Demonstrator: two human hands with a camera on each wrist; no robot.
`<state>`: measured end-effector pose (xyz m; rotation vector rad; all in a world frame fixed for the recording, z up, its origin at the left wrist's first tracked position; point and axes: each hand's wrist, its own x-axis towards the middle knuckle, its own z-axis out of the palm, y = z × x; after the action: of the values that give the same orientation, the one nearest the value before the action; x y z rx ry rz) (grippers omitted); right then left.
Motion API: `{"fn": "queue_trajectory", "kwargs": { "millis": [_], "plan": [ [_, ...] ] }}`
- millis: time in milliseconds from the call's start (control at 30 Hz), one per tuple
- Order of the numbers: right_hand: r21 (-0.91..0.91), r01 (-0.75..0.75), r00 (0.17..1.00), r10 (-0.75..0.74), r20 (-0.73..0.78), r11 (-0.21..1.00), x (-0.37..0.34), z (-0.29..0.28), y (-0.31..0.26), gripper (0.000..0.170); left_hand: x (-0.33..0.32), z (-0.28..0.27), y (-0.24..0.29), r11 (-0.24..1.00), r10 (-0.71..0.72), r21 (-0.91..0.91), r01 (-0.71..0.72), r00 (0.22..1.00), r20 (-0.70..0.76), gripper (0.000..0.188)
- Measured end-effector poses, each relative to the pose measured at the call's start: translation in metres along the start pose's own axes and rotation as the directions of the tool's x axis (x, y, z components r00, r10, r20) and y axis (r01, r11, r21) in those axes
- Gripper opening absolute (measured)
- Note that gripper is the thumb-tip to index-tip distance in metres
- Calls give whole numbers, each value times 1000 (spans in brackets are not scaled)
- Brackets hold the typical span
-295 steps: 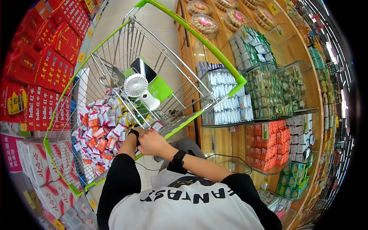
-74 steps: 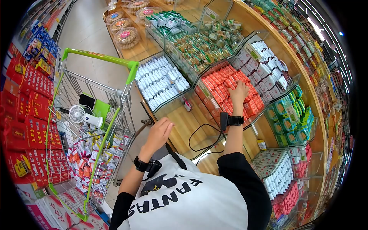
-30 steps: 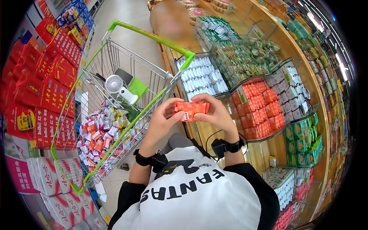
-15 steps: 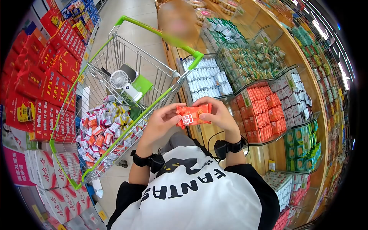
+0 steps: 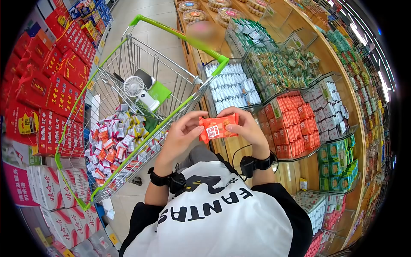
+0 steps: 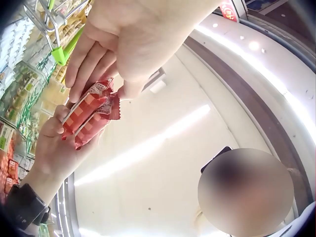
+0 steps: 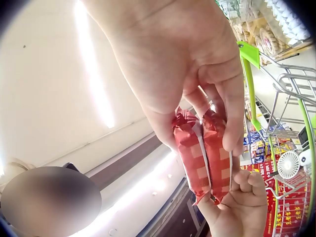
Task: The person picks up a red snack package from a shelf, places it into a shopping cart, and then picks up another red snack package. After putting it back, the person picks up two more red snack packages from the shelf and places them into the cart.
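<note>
In the head view both hands hold an orange-red snack packet (image 5: 218,127) with a white printed label in front of the chest. My left hand (image 5: 183,133) pinches its left end, thumb on the front face. At the other end my right hand (image 5: 244,127) grips it, the thumb pressed on the wrapper. Seen from below in the right wrist view, the checked snack packet (image 7: 191,163) shows two lengths side by side with crimped ends. The left wrist view shows the same checked underside of the snack packet (image 6: 85,114) between both hands.
A green-edged shopping cart (image 5: 124,79) at left holds many small wrapped sweets (image 5: 114,143) and a white handheld fan (image 5: 135,87). At right, clear bins hold orange-red packets (image 5: 295,124) and white packets (image 5: 231,85). Red drink boxes (image 5: 55,98) line the left side.
The hands were together at the cart, then the right hand reached into the orange-red packets' bin. Since then both hands hold the snack packet, its label face now turned more upward.
</note>
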<state>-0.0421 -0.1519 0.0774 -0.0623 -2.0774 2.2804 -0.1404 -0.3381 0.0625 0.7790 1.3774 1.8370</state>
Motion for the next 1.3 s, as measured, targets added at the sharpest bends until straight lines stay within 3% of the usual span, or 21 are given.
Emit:
{"fn": "queue_trajectory", "kwargs": {
  "millis": [200, 367, 567, 1067, 1300],
  "plan": [
    [8, 32, 999, -32, 17, 999, -1, 2, 0, 30, -6, 0, 2, 1000, 11, -23, -11, 1000, 5, 33],
    [26, 47, 998, -48, 31, 999, 0, 5, 0, 30, -13, 1, 3, 994, 104, -40, -104, 994, 9, 31],
    [48, 9, 999, -11, 47, 999, 1, 9, 0, 30, -21, -1, 6, 995, 86, -62, -84, 996, 26, 32],
    [40, 16, 995, -20, 99, 999, 10, 20, 6, 30, -33, -12, 1, 990, 81, 125, -68, 991, -105, 32],
    [30, 9, 994, -12, 111, 1000, 10, 21, 7, 31, -34, -12, -4, 992, 107, 85, -96, 984, -140, 31]
  ]
}}
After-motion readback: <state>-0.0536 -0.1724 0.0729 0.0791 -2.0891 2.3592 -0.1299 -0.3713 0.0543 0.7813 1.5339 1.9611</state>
